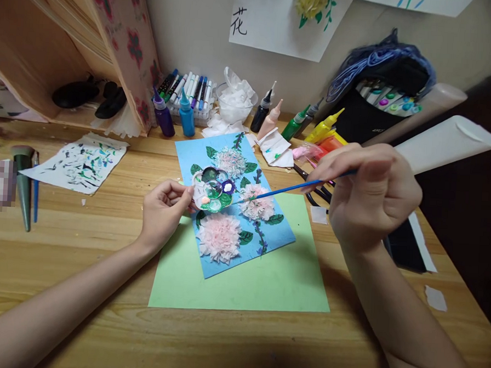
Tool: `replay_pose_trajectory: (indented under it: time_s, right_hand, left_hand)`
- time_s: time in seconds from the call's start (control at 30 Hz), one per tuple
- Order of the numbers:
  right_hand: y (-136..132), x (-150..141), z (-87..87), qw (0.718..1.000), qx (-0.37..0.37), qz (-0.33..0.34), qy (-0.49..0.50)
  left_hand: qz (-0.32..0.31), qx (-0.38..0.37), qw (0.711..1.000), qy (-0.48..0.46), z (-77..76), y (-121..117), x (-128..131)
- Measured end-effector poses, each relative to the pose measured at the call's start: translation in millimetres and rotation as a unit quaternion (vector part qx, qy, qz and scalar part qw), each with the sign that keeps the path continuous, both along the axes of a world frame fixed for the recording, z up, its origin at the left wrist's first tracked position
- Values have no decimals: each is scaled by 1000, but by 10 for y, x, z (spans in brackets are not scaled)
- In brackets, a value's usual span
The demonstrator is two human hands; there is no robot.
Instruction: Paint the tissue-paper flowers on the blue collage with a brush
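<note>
Between the thumb and fingers of my left hand (164, 210) is a small flower-shaped paint palette (198, 197), its wells smeared with green, purple, white and peach paint. My right hand (370, 193) grips a thin blue paintbrush (288, 191) whose tip points left, close to the palette's right rim; I cannot tell whether they touch. Beneath lies a blue card (224, 266) with painted green leaves, dark vines and several pink tissue-paper flowers (220, 237). The palette hides part of the card. Under the card is a light green sheet (264, 289).
Paint bottles (186, 115), a box of markers (192, 93) and a bowl of tissues (235, 101) line the wall. A paint-stained tissue (82, 161) and a large makeup-style brush (23, 189) lie left. Scissors (321, 193), a dark phone-like object (404, 247) and a white tube (449, 144) are at right.
</note>
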State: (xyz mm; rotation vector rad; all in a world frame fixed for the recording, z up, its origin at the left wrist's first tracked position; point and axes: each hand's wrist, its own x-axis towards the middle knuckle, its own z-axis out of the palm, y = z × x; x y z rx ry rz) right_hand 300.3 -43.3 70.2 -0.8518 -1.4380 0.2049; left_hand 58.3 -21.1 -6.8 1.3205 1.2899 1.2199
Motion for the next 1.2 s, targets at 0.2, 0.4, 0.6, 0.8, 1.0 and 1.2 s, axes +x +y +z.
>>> replay_pose_trajectory:
  time_s: [0.2,0.4,0.6,0.8,1.0,1.2]
  right_hand:
    - [-67,-33,-7,986,-24,68,-152]
    - [-68,-70,40,995,59,18,-77]
    - [-40,-16,22,995,39,-2,-88]
    - [-47,41,-42,977,-62,63,-196]
    - [-38,16,-65,971,-60,63,-223]
    - [-55,40,-51,976,-63,55,-201]
  left_hand:
    - [2,0,1000,-4,8,-2,1]
    - [0,-3,1000,-4,7,-3,-2]
    - [12,5,1000,-8,-2,7,6]
    - [19,13,1000,-7,-5,15,-2]
    - [18,21,1000,-8,-5,15,-2]
    - [17,21,1000,-4,-6,19,4]
